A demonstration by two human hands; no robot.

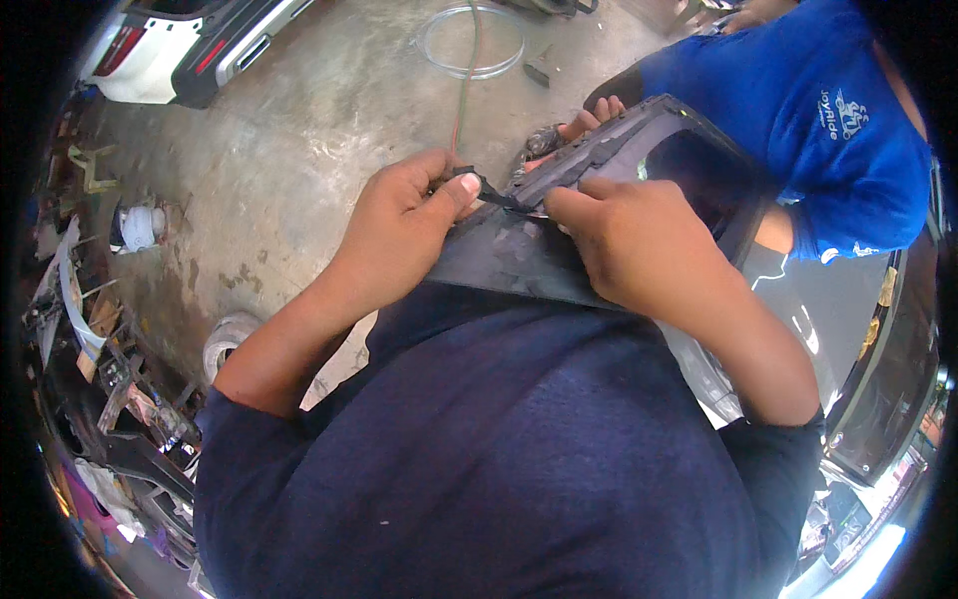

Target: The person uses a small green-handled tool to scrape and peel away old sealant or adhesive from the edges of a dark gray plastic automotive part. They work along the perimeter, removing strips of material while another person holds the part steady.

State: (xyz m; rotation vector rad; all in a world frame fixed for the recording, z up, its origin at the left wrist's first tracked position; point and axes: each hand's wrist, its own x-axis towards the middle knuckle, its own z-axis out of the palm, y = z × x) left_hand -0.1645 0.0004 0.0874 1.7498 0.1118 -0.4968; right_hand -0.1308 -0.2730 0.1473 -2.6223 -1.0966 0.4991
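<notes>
- Left hand pinched a black strip over the dark panel beneath both hands.
- Right hand was curled, its grip unclear.
- Blue-shirted co-worker crowded its far side.
- Wire-like coil lay beyond both.

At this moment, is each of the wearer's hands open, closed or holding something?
Left hand: closed, pinching a black strip.
Right hand: curled closed over the dark panel; what it grips cannot be told.
</notes>
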